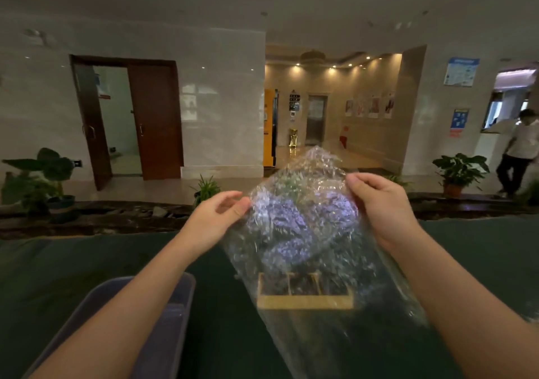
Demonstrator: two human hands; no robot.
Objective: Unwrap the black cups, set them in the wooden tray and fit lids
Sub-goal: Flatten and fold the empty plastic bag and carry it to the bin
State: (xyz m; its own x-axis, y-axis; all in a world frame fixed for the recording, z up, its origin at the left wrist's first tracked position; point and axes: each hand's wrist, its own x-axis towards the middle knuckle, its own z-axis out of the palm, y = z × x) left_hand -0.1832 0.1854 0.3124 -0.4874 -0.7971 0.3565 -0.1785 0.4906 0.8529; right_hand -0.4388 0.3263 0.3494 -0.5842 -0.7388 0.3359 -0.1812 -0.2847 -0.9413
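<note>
I hold a crinkled sheet of clear bubble wrap up in front of me, above the table. My left hand pinches its left edge between thumb and fingers. My right hand grips the upper right edge with curled fingers. Through the lower part of the wrap I see the wooden tray, divided into compartments, lying on the dark green tablecloth. Dark shapes show inside the tray, blurred by the plastic. No black cup or lid is plainly visible.
A grey-purple bin sits on the table at lower left, under my left forearm. Beyond the table's far edge are potted plants and a tiled lobby. A person walks at the far right.
</note>
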